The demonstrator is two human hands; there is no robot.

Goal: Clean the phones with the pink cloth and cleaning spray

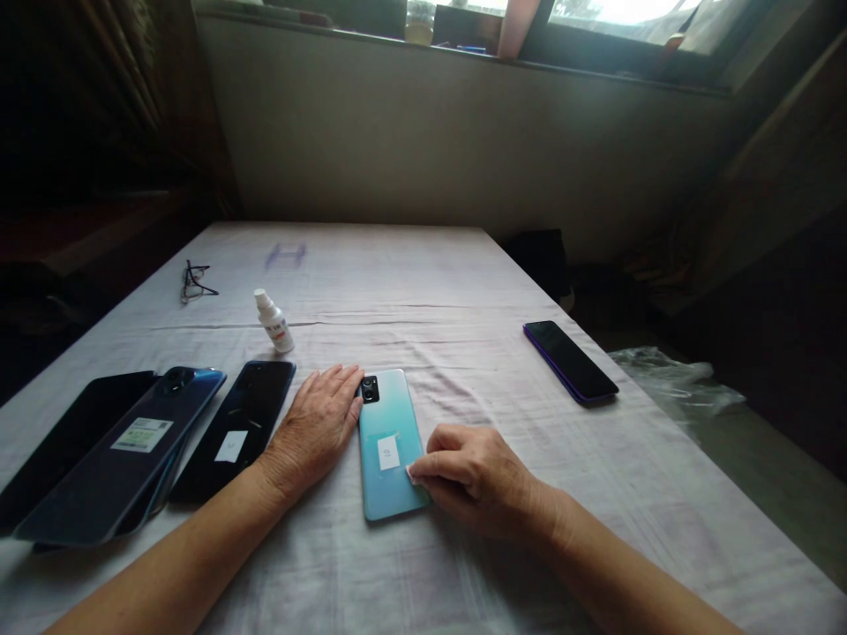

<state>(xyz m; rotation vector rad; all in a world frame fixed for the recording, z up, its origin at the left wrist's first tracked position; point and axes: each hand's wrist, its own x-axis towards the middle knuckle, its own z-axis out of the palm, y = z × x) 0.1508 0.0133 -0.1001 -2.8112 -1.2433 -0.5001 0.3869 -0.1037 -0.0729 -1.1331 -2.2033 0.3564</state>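
Observation:
A teal phone (389,445) lies back up on the white tablecloth (423,300), with a small white sticker at its middle. My left hand (318,429) rests flat on the cloth, fingers stretched out, touching the phone's left edge near the camera. My right hand (471,476) is curled, its fingertips pinched on the phone's right edge beside the sticker. What the pinch holds, if anything, is too small to make out.
Left of my hands lie a black phone (235,429), a blue phone (129,454) stacked over another, and a dark phone (66,441). A small white bottle (273,322) and glasses (194,280) sit farther back. A purple-edged phone (570,361) lies near the right edge.

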